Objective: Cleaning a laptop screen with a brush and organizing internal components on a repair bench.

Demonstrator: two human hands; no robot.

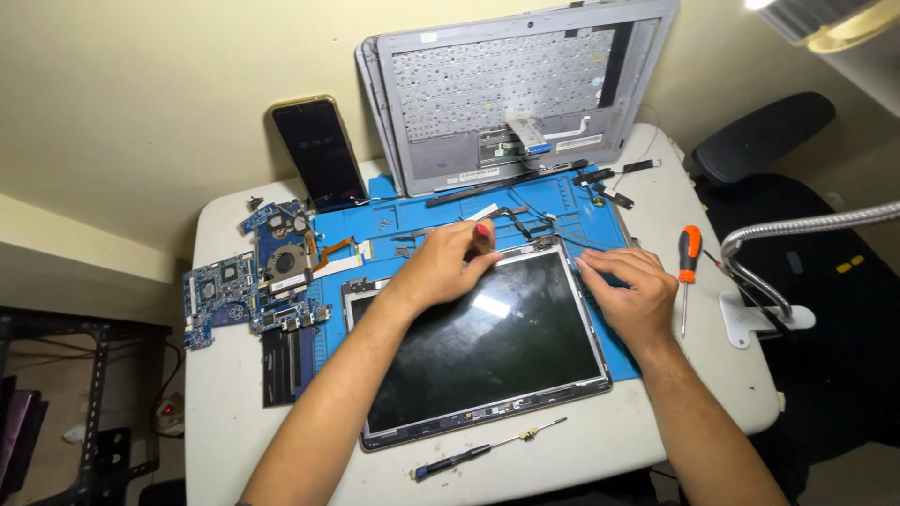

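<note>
Both hands (448, 262) (630, 292) on screen panel (487, 351)

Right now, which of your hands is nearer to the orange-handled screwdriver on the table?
The right hand. It rests on the right edge of the screen panel, just left of the orange-handled screwdriver. The left hand is at the panel's top edge, farther away.

White surface (234, 440) w/ rounded corners, pushed against a pale yellow wall (141, 94). Right of the surface: black office chair (797, 187), partly in shadow. A chrome gooseneck lamp arm (797, 230) curves in from the right, its white base (750, 323) at the surface's right edge. Left of the surface: dark metal rack (84, 412), floor dim. Bright light fixture (834, 23) top right.
</note>
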